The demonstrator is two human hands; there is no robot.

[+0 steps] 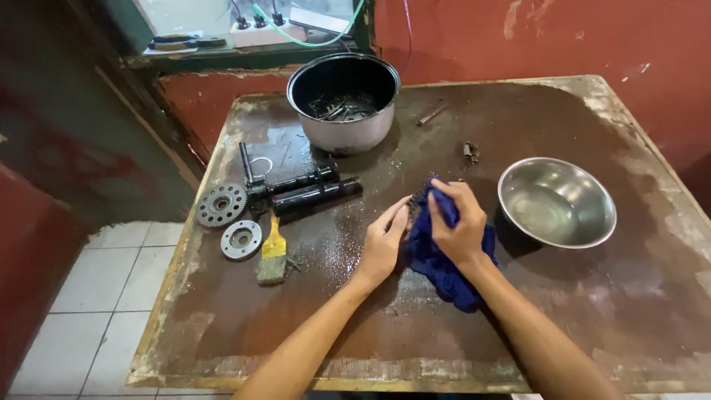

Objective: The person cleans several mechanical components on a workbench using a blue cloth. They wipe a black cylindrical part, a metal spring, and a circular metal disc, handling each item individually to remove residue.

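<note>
My right hand grips a blue cloth and presses it over a dark toothed metal part near the middle of the table. Only the part's upper edge shows above the cloth. My left hand steadies the same part from the left side, fingers curled against it. The cloth hangs down onto the tabletop below my right wrist.
A worn brown table holds an empty steel bowl at right, a dark pot with metal parts at the back, black shafts, a gear, a round flange and a yellow-handled brush at left. Tiled floor lies left.
</note>
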